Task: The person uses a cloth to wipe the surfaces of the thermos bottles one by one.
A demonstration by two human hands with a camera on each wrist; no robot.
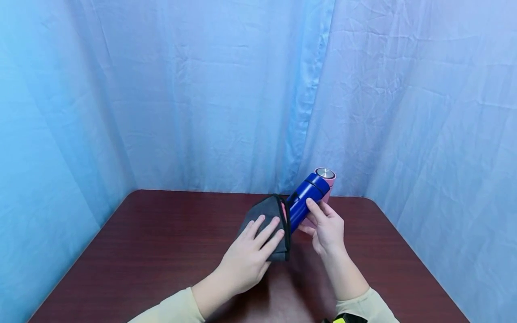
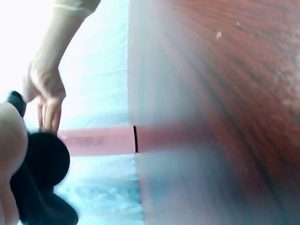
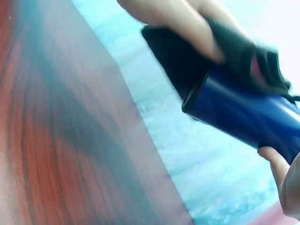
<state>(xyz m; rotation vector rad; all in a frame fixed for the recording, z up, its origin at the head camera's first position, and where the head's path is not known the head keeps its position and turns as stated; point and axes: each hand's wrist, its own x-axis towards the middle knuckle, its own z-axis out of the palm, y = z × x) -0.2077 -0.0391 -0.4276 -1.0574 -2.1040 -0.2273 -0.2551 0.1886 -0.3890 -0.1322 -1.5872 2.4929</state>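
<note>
My left hand (image 1: pixel 250 255) holds a dark grey fabric pouch (image 1: pixel 264 208) with black trim, its fingers spread over the top. A strip of pink shows at the pouch's mouth. In my right hand (image 1: pixel 329 231) is a blue bottle (image 1: pixel 307 199), tilted, gripped between thumb and fingers near its upper part. The head view hides the bottle's lower end behind the pouch. From the right wrist, the blue bottle's (image 3: pixel 243 108) base end shows beside the dark pouch (image 3: pixel 171 56). Both are held above the table.
A pink bottle (image 1: pixel 330 180) with a silver-topped lid stands upright behind the blue one. The dark red wooden table (image 1: pixel 169 237) carries it. Pale blue curtains (image 1: pixel 218 98) surround the table's back and sides.
</note>
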